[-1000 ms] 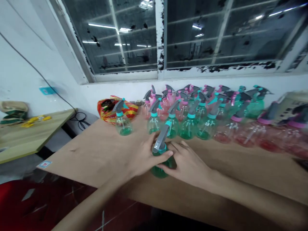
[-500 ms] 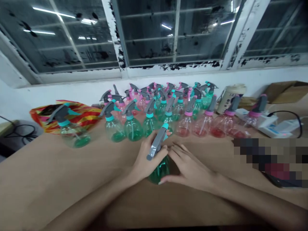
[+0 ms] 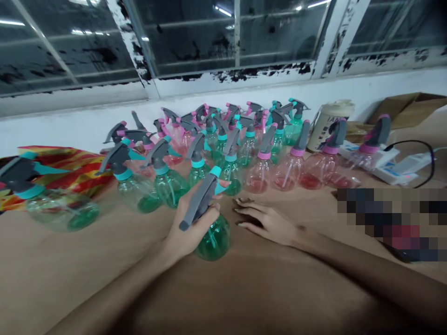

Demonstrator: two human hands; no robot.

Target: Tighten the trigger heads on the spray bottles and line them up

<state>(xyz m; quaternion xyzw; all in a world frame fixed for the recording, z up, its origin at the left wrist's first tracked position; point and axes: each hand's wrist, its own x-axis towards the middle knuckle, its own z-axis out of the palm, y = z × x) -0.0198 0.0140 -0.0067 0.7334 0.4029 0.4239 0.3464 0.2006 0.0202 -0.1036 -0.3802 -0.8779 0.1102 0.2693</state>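
My left hand [image 3: 190, 223] is wrapped round the neck of a green spray bottle [image 3: 214, 239], just under its grey trigger head with a teal nozzle. The bottle's round body shows below my fingers. To its right, apart from the bottle, my right hand [image 3: 267, 221] hovers low over or rests on the table [image 3: 244, 293], fingers stretched and holding nothing. Just beyond my hands stands a front row of spray bottles, among them a green one with a teal collar [image 3: 232, 179] and a red-tinted one with a pink collar [image 3: 258, 179].
More pink and teal spray bottles crowd behind, against the wall. A separate green bottle [image 3: 63, 209] stands at the left by a red-and-yellow bag [image 3: 94, 165]. At the right are a white canister [image 3: 330, 125], a cardboard box [image 3: 407, 109], a power strip [image 3: 394, 172] and a blurred-out patch.
My right hand has let go of the green bottle and drawn away to the right. My left hand still holds it, now further left in view. The camera view has shifted.
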